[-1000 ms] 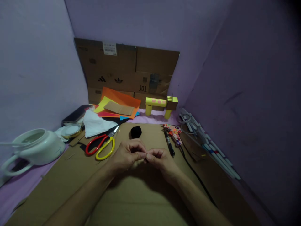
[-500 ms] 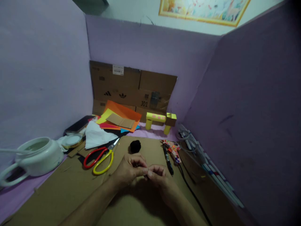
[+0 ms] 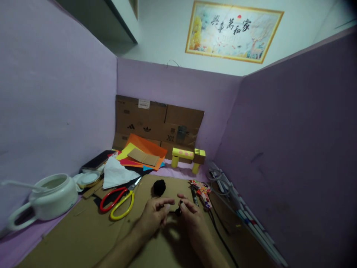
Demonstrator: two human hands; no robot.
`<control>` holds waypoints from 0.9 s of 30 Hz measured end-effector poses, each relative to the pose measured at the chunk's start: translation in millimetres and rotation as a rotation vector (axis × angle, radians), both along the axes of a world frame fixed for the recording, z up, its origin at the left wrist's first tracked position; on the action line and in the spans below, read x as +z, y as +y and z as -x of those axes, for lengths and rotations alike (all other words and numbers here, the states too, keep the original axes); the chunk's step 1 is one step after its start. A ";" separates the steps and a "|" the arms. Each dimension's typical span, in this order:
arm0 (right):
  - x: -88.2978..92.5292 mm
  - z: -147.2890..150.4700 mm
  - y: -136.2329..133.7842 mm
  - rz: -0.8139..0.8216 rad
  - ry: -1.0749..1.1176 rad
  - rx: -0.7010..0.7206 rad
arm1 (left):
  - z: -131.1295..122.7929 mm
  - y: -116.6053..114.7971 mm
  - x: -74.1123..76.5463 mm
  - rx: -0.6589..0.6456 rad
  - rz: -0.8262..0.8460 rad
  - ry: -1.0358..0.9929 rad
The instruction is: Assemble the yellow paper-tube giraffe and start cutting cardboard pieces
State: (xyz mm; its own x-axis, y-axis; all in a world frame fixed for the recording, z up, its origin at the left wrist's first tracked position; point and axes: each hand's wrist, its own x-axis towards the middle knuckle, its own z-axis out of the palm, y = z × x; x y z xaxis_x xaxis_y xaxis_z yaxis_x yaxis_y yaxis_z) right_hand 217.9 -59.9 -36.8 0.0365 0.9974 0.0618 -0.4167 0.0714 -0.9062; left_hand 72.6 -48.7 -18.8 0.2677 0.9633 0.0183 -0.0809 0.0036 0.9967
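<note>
While hemmed in by lilac walls [image 3: 284,130], looks across a cardboard-covered worktop [image 3: 69,234] toward a flattened printed box [image 3: 157,119] leaning at the back and a framed picture [image 3: 234,31] high on the pale room wall [image 3: 156,22]. Stretches both forearms [image 3: 125,243] in from the near edge, slanted inward and nearly meeting around the middle. Has a white mug [image 3: 57,201] far off to the left, a yellow paper figure [image 3: 182,153] standing farther back, scissors [image 3: 130,192] with red and yellow handles lying near the left hand [image 3: 153,214], and a patterned corded tool [image 3: 201,190] just beyond the right hand [image 3: 192,217]. Points the left index finger toward the right hand, thumb slightly parted beneath; cannot tell of any hold among the curled fingers. Has a rough black ball [image 3: 159,188] resting just beyond the left hand. Pinches a small black piece [image 3: 178,212] between right thumb and fingers, just short of the left fingertips, seemingly clear of the cardboard.
</note>
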 end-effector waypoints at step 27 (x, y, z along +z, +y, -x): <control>11.3 11.9 -2.5 0.058 0.196 0.087 | -11.9 -4.0 -1.5 -0.032 0.192 0.037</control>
